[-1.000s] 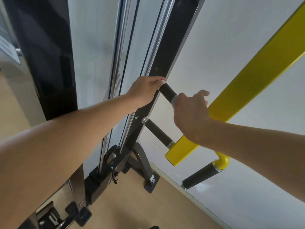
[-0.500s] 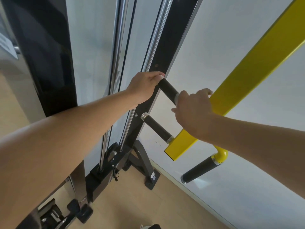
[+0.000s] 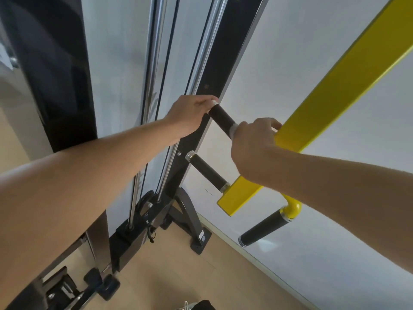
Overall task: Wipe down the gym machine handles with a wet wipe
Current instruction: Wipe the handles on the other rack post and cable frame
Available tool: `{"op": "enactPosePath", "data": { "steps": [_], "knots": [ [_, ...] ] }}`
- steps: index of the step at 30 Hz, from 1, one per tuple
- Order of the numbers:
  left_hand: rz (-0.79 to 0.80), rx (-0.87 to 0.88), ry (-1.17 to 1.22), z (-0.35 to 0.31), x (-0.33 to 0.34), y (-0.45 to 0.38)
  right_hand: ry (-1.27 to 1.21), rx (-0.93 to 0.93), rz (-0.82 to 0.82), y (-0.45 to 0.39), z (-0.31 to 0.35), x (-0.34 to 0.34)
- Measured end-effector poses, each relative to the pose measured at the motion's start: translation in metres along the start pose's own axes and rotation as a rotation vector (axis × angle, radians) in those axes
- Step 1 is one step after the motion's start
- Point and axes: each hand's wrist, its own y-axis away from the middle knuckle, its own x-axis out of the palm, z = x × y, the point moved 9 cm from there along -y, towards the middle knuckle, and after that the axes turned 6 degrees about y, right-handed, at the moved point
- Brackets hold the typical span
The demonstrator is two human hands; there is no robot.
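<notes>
Two hands are on the same top handle [image 3: 221, 118], a black grip near the centre of the frame whose long axis runs from upper left to lower right, from the black upright [image 3: 225, 70] down to the yellow bar [image 3: 335, 86]. Our left hand [image 3: 190, 115] is curled over the handle's upper left end, fingers closed around the tip. Our right hand [image 3: 252, 142] is wrapped around the lower right end where it meets the yellow bar, and a sliver of white at its thumb edge looks like the wet wipe [image 3: 233, 128], though most of it is hidden in the fist. The bare black stretch lies between the two hands, up and to the left of the right hand, so we judge the coming stroke runs along the axis toward the left hand, which would have to lift off for the wipe to reach the tip. Two more grips wait below: the middle handle [image 3: 209, 172] just under the right wrist, and the lower handle [image 3: 263, 228] toward the lower right, both closer to the right hand.
</notes>
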Motion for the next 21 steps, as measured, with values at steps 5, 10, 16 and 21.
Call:
{"op": "enactPosePath", "data": {
  "steps": [5, 10, 16, 21],
  "knots": [
    [0.019, -0.002, 0.043, 0.002, 0.0, 0.001, 0.026, -0.007, -0.143, 0.001, 0.009, -0.006],
    [-0.016, -0.03, 0.108, 0.003, -0.002, 0.002, -0.44, 0.107, -0.379, -0.032, -0.003, -0.042],
    [0.039, -0.021, 0.056, 0.003, 0.003, 0.001, -0.446, 0.083, -0.227, -0.036, 0.001, -0.027],
    [0.127, -0.002, -0.014, 0.006, 0.012, 0.002, 0.154, 0.012, 0.004, 0.009, 0.004, 0.011]
  ]
}}
